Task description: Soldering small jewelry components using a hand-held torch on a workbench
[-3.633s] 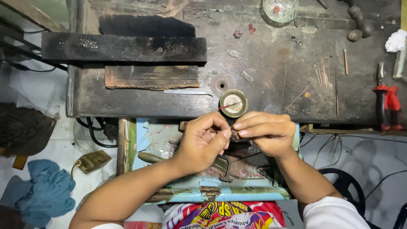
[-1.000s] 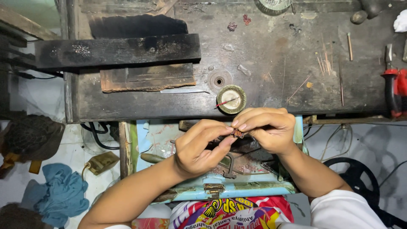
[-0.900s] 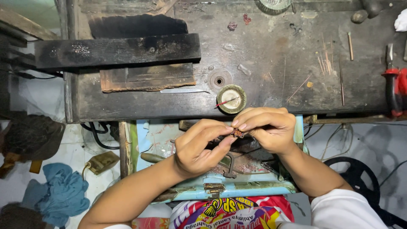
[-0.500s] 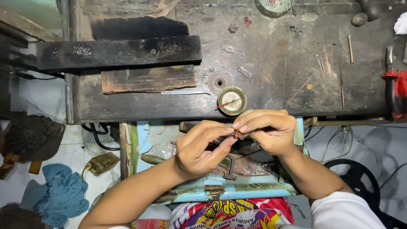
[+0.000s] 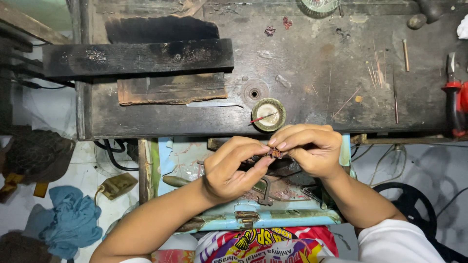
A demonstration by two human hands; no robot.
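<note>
A tiny reddish-brown piece (image 5: 276, 153), knobbly and too small to identify, sits pinched between the fingertips of both hands just below the front edge of the workbench (image 5: 312, 104). The left hand (image 5: 233, 169) closes thumb and forefinger on it from the left; the right hand (image 5: 308, 148) curls its fingers tight on it from the right. Just above, on the scarred, dark wooden bench top, stands a small round brass-coloured dish (image 5: 268, 114) with a thin red-tipped stick across it. A charred black wooden block (image 5: 137, 57) lies further left. Red-handled pliers (image 5: 454, 100) rest at the right edge. Under the hands, a worn light-blue metal drawer (image 5: 263, 219) holds rusty oddments.
</note>
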